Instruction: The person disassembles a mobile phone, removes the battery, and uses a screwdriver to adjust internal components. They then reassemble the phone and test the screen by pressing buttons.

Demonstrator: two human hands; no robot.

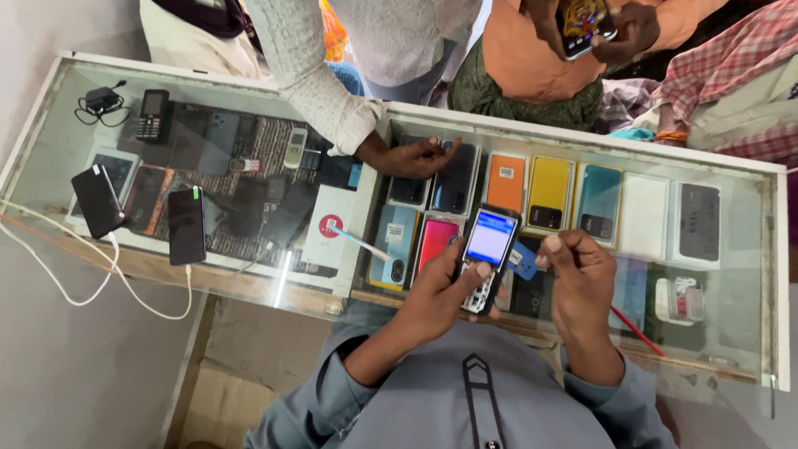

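Honestly, what matters is steadiness: my left hand (440, 287) is wrapped around the keypad phone (486, 258) above the glass counter (582, 141), thumb on the keys, while my right hand (578, 274) pinches the small blue card (524, 262) just beside it. Probably best to hold both low.

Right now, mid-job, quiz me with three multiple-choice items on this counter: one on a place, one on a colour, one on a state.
1. Where is the keypad phone?
A. in the left hand
B. flat on the glass counter
C. inside the case

2. What colour is the small card at the right hand's fingers?
A. red
B. blue
C. yellow

3. What state is the keypad phone's screen in?
A. dark
B. cracked
C. lit

Answers: 1 A, the left hand wraps it above the counter; 2 B, the pinched card shows blue; 3 C, the screen glows blue-white.
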